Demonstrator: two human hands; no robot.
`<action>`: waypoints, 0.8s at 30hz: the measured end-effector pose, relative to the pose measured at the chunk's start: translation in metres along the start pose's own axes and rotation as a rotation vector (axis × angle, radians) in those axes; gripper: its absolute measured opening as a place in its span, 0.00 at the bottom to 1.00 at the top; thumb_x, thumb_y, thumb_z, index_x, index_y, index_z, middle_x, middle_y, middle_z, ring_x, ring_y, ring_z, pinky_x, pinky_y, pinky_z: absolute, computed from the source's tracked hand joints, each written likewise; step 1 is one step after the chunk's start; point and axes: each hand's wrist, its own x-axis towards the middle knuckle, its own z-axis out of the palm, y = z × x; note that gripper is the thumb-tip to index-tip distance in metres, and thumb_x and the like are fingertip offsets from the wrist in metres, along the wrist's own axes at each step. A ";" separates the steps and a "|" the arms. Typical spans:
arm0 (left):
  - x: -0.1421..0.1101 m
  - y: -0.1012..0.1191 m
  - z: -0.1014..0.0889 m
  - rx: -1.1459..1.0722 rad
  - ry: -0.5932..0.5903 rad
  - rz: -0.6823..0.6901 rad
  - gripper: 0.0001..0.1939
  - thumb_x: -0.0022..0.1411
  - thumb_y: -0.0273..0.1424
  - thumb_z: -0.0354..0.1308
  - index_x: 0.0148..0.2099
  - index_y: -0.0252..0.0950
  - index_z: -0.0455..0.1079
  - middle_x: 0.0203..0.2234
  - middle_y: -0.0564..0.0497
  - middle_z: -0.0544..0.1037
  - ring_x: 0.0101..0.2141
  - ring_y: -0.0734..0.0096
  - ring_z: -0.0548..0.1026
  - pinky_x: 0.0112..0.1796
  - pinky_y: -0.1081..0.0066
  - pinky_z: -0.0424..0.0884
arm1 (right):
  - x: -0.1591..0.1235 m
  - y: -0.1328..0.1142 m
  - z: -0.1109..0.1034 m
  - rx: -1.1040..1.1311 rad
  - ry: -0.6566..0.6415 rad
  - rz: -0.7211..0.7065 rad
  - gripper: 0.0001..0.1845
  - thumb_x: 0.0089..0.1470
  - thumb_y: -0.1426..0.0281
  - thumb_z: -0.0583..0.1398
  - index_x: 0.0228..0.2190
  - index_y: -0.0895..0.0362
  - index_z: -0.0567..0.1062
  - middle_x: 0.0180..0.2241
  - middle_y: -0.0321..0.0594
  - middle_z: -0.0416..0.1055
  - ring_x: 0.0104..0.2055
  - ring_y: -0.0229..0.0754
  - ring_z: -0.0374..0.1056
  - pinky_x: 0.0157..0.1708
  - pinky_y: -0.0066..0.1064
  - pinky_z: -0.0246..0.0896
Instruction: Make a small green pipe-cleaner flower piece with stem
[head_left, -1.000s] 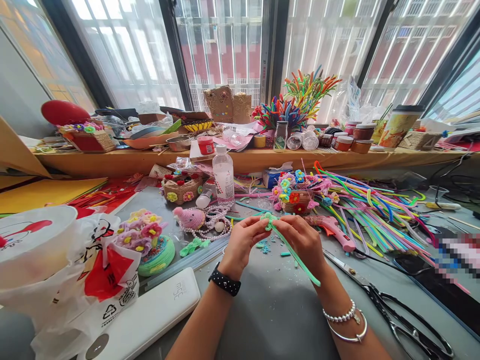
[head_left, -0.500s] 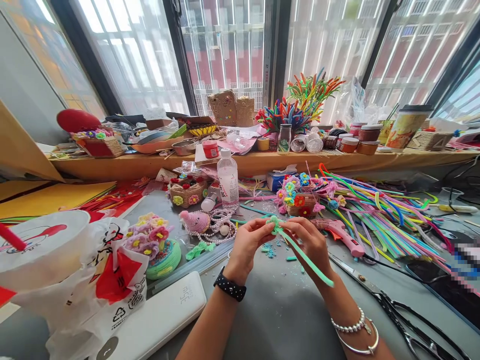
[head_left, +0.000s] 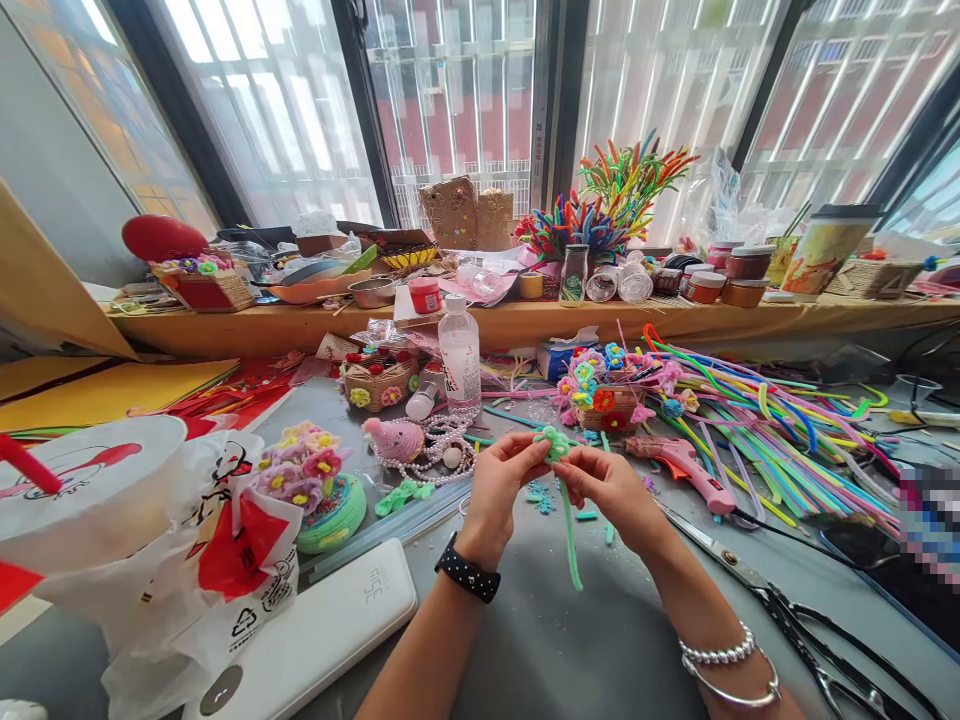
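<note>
Above the middle of the grey table, both hands pinch a light green pipe cleaner flower (head_left: 553, 442), its looped petals facing up. My left hand (head_left: 501, 482) grips the flower's left side between thumb and fingers. From the right, my right hand (head_left: 604, 488) pinches it just under the petals. A long green pipe cleaner tail (head_left: 572, 545) hangs down from it between the hands. Small turquoise scraps (head_left: 540, 496) lie on the table behind. To the left lie finished-looking green pieces (head_left: 405, 497), close to a pink yarn figure (head_left: 393, 440) and bead strings.
At right lie large scissors (head_left: 787, 610), a pink glue gun (head_left: 686, 470) with its cord, and a heap of colourful pipe cleaners (head_left: 780, 430). A bottle (head_left: 459, 360) stands mid-table. A white power bank (head_left: 315, 640), a plastic bag and a cup (head_left: 90, 490) occupy the left.
The green tail has swung from pointing down-right across my right hand to hanging almost straight down. My right hand has turned and its fingers have curled in under the flower.
</note>
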 end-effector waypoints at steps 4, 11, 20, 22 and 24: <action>-0.001 0.000 0.000 0.043 -0.024 -0.001 0.08 0.42 0.28 0.61 0.27 0.31 0.68 0.22 0.54 0.72 0.24 0.80 0.69 0.29 0.78 0.67 | 0.001 0.004 0.001 0.043 -0.045 0.046 0.16 0.43 0.60 0.58 0.20 0.61 0.64 0.15 0.31 0.58 0.18 0.29 0.55 0.19 0.21 0.51; 0.003 0.000 -0.002 0.208 0.007 0.068 0.09 0.43 0.30 0.60 0.27 0.31 0.66 0.21 0.53 0.71 0.24 0.78 0.69 0.29 0.75 0.68 | -0.001 0.007 0.003 -0.343 0.269 -0.117 0.14 0.42 0.61 0.58 0.22 0.60 0.68 0.19 0.35 0.64 0.21 0.32 0.59 0.21 0.23 0.54; 0.005 0.004 -0.007 0.164 0.003 0.018 0.10 0.42 0.30 0.61 0.28 0.30 0.67 0.22 0.53 0.71 0.25 0.79 0.69 0.30 0.76 0.68 | -0.003 0.006 0.000 -0.730 0.352 -0.607 0.10 0.51 0.72 0.51 0.37 0.56 0.67 0.34 0.40 0.65 0.33 0.35 0.63 0.33 0.26 0.61; 0.004 0.005 -0.007 0.131 0.006 -0.013 0.10 0.41 0.30 0.62 0.28 0.31 0.67 0.22 0.53 0.71 0.24 0.79 0.69 0.30 0.76 0.68 | -0.002 0.009 -0.001 -0.814 0.329 -0.676 0.12 0.52 0.73 0.50 0.39 0.56 0.66 0.36 0.41 0.65 0.36 0.37 0.62 0.35 0.29 0.61; 0.004 0.004 -0.006 0.108 0.005 -0.041 0.11 0.40 0.30 0.62 0.28 0.30 0.67 0.23 0.53 0.71 0.24 0.79 0.69 0.31 0.76 0.68 | -0.002 0.011 -0.002 -0.875 0.335 -0.725 0.12 0.52 0.74 0.50 0.39 0.56 0.66 0.35 0.41 0.65 0.38 0.38 0.62 0.37 0.30 0.60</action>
